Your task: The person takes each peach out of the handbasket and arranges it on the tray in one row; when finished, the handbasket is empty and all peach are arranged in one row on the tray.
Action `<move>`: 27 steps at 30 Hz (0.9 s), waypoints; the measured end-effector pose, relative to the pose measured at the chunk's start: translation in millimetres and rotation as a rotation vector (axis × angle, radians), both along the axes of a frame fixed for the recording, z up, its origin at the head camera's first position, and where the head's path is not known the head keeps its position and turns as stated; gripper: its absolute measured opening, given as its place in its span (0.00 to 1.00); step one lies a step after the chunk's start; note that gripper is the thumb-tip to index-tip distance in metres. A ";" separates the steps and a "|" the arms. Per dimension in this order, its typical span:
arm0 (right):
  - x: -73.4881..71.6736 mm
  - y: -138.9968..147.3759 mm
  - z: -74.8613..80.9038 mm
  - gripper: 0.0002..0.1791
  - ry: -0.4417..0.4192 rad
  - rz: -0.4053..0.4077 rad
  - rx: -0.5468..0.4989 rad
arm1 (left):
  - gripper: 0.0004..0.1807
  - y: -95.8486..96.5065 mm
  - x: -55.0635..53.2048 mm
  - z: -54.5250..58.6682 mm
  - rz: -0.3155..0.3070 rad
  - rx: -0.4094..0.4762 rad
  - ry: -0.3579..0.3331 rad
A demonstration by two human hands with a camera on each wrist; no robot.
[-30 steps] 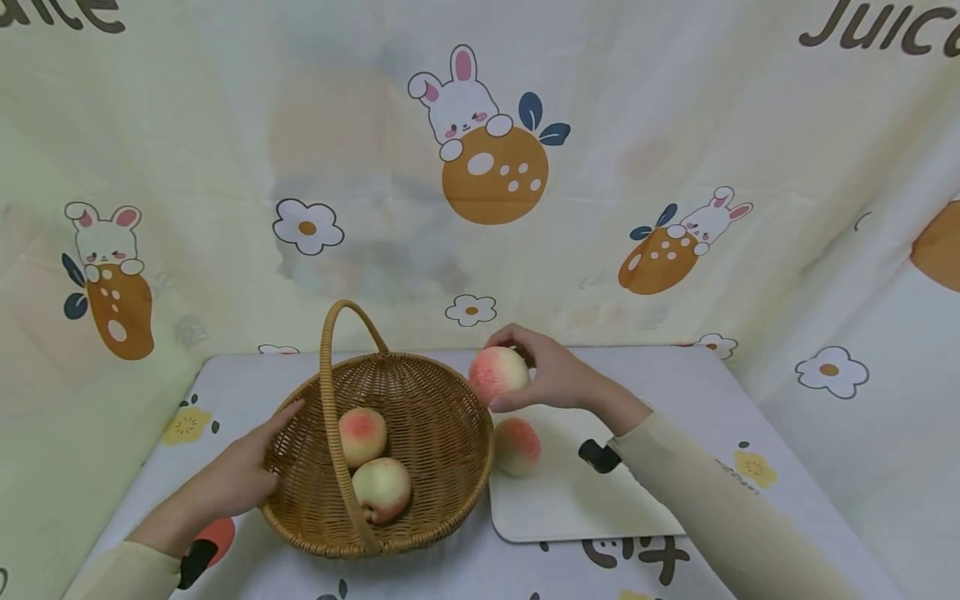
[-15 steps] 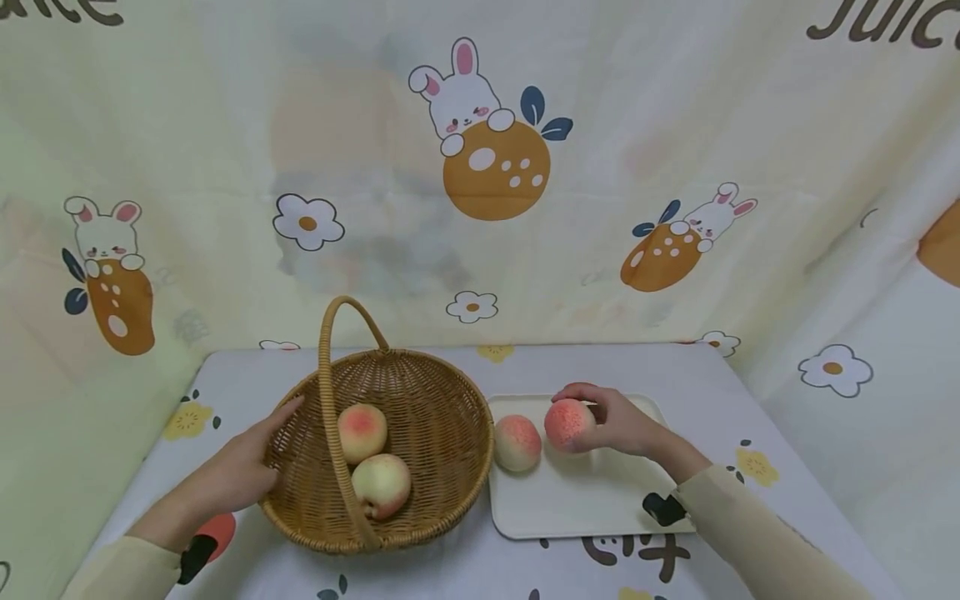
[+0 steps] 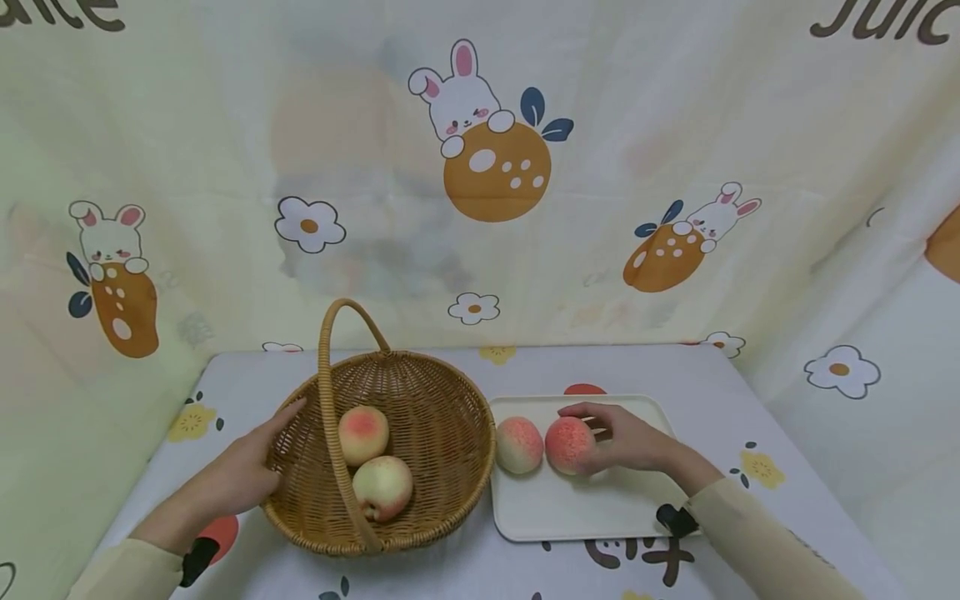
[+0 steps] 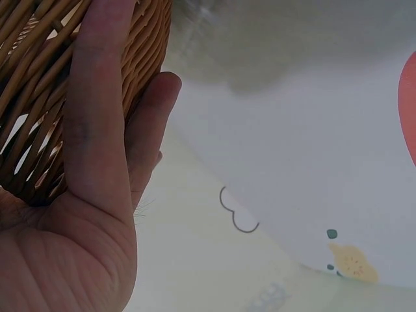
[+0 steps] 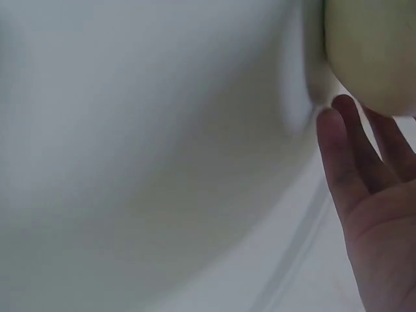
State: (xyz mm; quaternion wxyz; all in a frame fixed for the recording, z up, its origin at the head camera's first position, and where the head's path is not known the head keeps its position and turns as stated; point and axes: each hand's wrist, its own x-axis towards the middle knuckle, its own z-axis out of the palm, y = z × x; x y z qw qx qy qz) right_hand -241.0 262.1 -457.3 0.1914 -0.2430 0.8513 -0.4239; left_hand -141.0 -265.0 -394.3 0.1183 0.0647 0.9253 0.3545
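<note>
Two peaches, one with a red blush point(image 3: 363, 435) and one paler point(image 3: 383, 488), lie inside a brown wicker basket point(image 3: 442, 433). My left hand point(image 3: 232, 475) holds the basket's left rim, one finger reaching over it; the left wrist view has fingers along the wicker wall point(image 4: 146, 45). On a cream tray point(image 3: 555, 512) right of the basket sit a pink-and-white peach point(image 3: 519, 445) and a redder peach point(image 3: 570, 446). My right hand point(image 3: 626, 437) is beside the redder peach, fingers loosely spread around its right side, with a gap visible. The right wrist view catches a peach's pale underside point(image 5: 377, 52).
A patterned cloth point(image 3: 420, 575) covers the table, with a printed curtain point(image 3: 360, 167) behind and at both sides. The basket's tall arched handle point(image 3: 327, 375) rises above its left half. The tray stands close against the basket's right side.
My right hand has carried a peach from beside the basket's right rim down to the tray, and its fingers have loosened there. My left hand and the basket have not moved.
</note>
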 end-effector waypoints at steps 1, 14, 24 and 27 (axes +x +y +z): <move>0.2 1.1 0.7 0.44 -0.002 0.004 0.008 | 0.56 -0.1 0.1 -0.1 0.000 0.000 0.002; -1.3 -5.8 -1.8 0.43 0.032 0.022 0.026 | 0.56 1.2 1.3 1.7 0.005 0.005 -0.020; -15.4 -38.2 48.9 0.47 0.155 0.086 0.046 | 0.56 1.7 -0.6 1.0 -0.003 0.008 -0.012; -20.9 -68.1 79.8 0.46 0.190 0.107 0.017 | 0.56 2.1 -0.4 1.2 -0.003 0.005 -0.007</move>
